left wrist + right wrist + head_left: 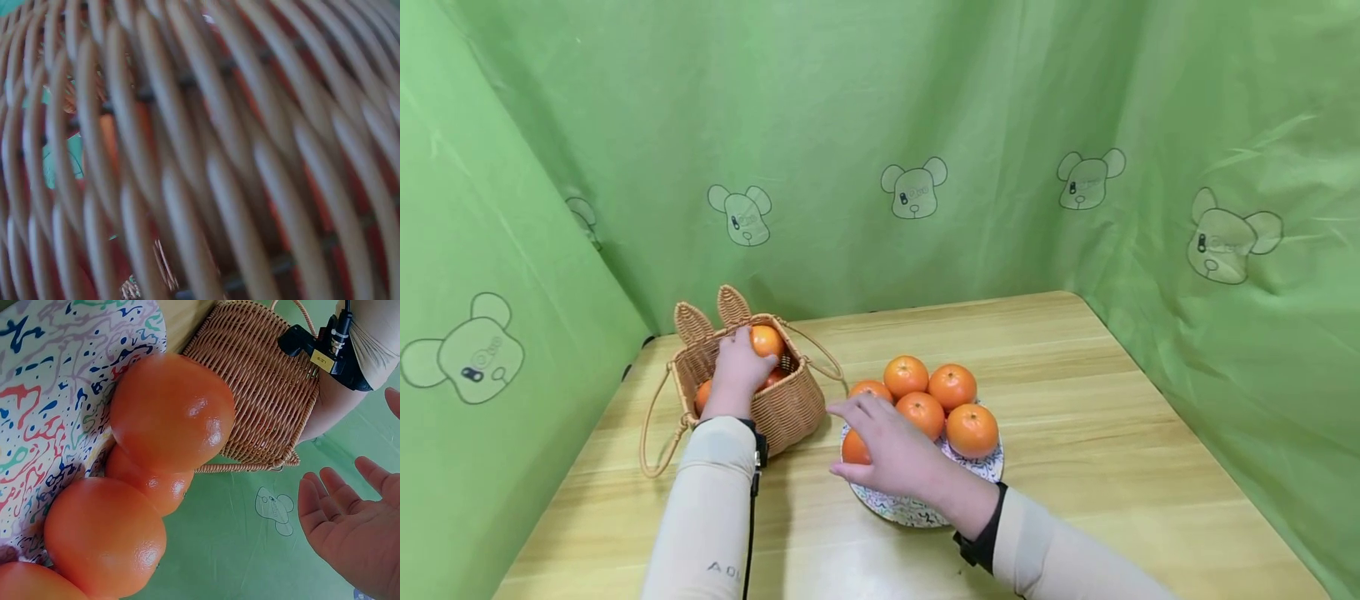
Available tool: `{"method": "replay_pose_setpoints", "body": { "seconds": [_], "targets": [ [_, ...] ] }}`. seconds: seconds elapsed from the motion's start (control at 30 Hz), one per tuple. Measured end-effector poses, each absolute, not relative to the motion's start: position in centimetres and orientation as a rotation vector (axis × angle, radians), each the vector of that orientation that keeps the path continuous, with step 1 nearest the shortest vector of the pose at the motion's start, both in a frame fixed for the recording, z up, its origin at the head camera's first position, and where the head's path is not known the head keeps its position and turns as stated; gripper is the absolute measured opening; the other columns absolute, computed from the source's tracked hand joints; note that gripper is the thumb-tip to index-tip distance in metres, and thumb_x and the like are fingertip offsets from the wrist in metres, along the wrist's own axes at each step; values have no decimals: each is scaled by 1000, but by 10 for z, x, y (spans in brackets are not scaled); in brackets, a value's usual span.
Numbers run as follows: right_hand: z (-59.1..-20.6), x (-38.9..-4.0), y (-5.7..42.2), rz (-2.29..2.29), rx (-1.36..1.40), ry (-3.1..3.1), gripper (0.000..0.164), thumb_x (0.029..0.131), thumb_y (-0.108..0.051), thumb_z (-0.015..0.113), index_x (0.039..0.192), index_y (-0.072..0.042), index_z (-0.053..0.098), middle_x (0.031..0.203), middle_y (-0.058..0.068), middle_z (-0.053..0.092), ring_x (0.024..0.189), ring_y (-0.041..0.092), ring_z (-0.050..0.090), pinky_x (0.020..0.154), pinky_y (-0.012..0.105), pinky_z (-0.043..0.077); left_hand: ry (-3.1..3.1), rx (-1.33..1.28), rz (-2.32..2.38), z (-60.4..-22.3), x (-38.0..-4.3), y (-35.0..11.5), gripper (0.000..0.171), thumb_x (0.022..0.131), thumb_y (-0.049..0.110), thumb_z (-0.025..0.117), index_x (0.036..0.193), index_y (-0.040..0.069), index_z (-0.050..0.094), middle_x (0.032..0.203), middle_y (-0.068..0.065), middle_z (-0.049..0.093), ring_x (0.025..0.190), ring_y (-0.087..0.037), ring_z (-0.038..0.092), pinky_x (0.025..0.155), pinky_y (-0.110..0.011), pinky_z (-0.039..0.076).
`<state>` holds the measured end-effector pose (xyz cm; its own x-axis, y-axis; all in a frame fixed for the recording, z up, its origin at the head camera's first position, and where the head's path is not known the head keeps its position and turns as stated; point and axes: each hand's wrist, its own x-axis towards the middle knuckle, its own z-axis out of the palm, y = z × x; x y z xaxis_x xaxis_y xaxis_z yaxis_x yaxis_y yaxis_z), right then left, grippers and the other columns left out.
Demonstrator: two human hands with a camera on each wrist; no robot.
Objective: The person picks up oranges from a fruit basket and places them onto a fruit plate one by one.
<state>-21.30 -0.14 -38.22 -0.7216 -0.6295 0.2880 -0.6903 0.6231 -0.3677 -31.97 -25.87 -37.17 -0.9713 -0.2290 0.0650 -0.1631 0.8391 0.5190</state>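
My left hand [739,367] reaches into a wicker basket [790,408] with two woven ears and holds an orange [766,342] near the far right rim. More oranges lie inside the basket, partly hidden by that hand. My right hand [891,446] is spread over the left side of a patterned plate [917,510], fingers apart and palm empty. Below its fingers sits an orange [855,448] on the plate. In the right wrist view, the right hand [359,519] is held apart from the nearest orange [172,412]. The left wrist view shows only the basket's weave [206,156] up close.
Several other oranges [952,387] are grouped on the plate's far and right sides. A basket handle [658,425] hangs toward the front left, another [816,346] toward the plate. Green curtains [985,100] with bear-head drawings enclose the wooden table [1090,433].
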Motion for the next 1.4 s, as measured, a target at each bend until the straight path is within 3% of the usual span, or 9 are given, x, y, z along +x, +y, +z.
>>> {"method": "replay_pose_setpoints", "body": {
  "seconds": [0.1, 0.27, 0.53, 0.77, 1.07, 1.4],
  "targets": [
    [-383, -213, 0, 732, 1105, -2714, 69, 79, -49, 63, 137, -22, 37, 129, 1, 43, 115, 17, 44, 87, 34, 48, -2947, 314, -714, -374, -323, -256, 81, 81, 27, 63, 144, 7, 18, 134, -34, 21, 116, -53, 32, 93, -59, 33],
    [-385, -215, 2, 741, 1103, -2709, 68, 79, -48, 64, 137, -23, 38, 128, 1, 43, 115, 18, 44, 88, 34, 47, -2945, 387, -684, -373, -324, -254, 82, 79, 29, 66, 144, 11, 19, 131, -36, 19, 115, -55, 30, 90, -62, 33],
    [-388, -215, 3, 735, 1099, -2720, 68, 80, -48, 64, 137, -23, 37, 130, 1, 42, 117, 19, 44, 89, 37, 46, -2866, 338, -697, -371, -322, -254, 68, 75, 28, 70, 127, 6, 32, 126, -28, 33, 106, -50, 42, 87, -57, 38],
    [-388, -215, 6, 755, 1098, -2708, 66, 80, -47, 64, 135, -22, 39, 128, 0, 42, 117, 18, 44, 91, 37, 45, -3043, 335, -628, -375, -324, -255, 89, 73, 34, 73, 139, 7, 19, 127, -39, 23, 108, -54, 41, 86, -61, 39],
    [-380, -214, 11, 789, 1081, -2718, 66, 80, -46, 65, 135, -21, 38, 126, -1, 43, 116, 17, 44, 94, 37, 43, -2898, 407, -725, -368, -316, -255, 92, 70, 32, 73, 140, 9, 18, 128, -35, 26, 102, -50, 48, 82, -58, 42],
    [-376, -215, 14, 842, 1041, -2753, 67, 80, -49, 62, 136, -21, 37, 134, 0, 40, 122, 18, 41, 97, 39, 40, -2728, 388, -840, -357, -301, -255, 89, 71, 34, 70, 142, 16, 19, 124, -26, 34, 104, -42, 47, 86, -54, 41]
  ]
}}
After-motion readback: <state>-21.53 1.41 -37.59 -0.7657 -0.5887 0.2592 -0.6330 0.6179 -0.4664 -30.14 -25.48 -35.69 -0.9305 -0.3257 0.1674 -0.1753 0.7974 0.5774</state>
